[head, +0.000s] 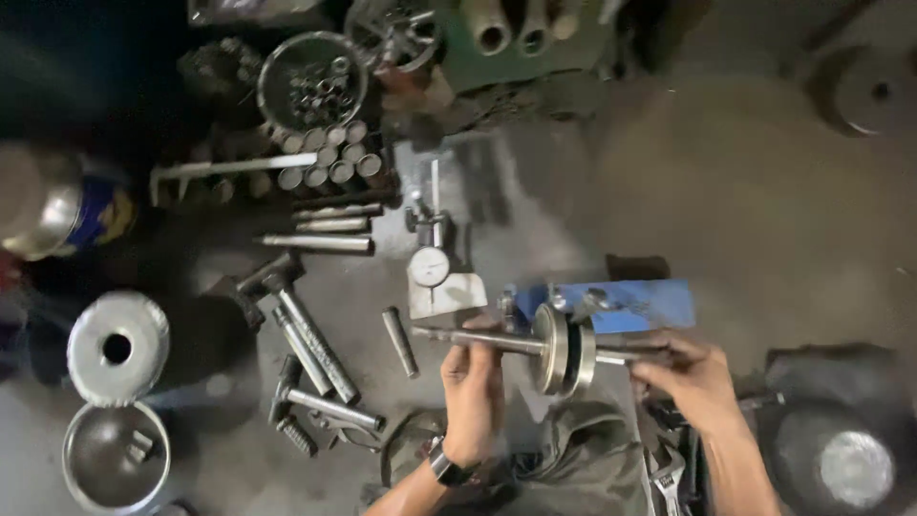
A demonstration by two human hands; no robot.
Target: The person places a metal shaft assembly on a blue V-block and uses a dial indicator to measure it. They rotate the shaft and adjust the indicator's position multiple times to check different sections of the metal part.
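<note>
Step in hand, judged: shaft with disc wheel (pixel 562 348) held level above floor, near centre, both ends supported for inspection or positioning.
Left hand (pixel 473 394) grip clamped round shaft left of disc; wristwatch (pixel 445 468) on wrist.
Right hand (pixel 690 373) grip closed on right shaft end.
Next move calls for keeping shaft level, disc heavy.
Surroundings: dial gauge on stand (pixel 432 269) just beyond shaft; blue block (pixel 630 304) behind disc.
Left: steel rods (pixel 320 349), round metal tin (pixel 117 457), lid (pixel 117 347).
Far: bowl of small parts (pixel 312 81).
Obstruction: gauge stand close to shaft tip; loose rods crowd floor at left.
</note>
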